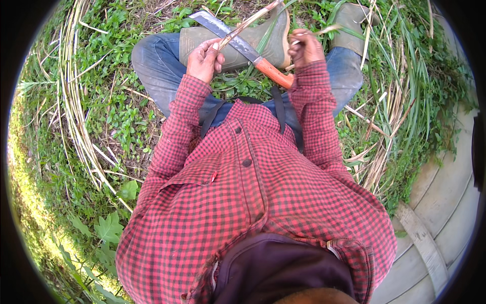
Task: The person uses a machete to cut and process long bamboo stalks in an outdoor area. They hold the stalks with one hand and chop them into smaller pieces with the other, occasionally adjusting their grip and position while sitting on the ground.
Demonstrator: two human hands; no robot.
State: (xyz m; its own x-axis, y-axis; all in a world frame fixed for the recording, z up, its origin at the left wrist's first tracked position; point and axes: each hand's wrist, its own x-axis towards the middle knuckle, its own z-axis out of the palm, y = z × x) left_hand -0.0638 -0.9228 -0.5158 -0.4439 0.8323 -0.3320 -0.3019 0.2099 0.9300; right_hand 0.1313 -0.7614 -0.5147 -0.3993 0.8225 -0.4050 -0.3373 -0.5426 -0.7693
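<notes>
My left hand [205,61] is closed round the lower end of a dry tan stalk [248,23], which slants up and to the right over the boots. My right hand [307,48] is pinched on a thin pale plant strip [324,31], whose far end trails off to the right. Between both hands lies a machete [276,72] with an orange handle and a dark, worn blade. Its blade crosses a green rubber boot [200,44] on my folded leg, and the stalk passes over it. The handle end points toward my lap.
Long dry stalks [68,101] curve along the ground at the left. On the right, a bundle of green and dry grass [392,111] lies on low weeds. Beyond it is a pale, seamed surface [430,202] with a flat strip across it. Another boot [349,25] rests at the upper right.
</notes>
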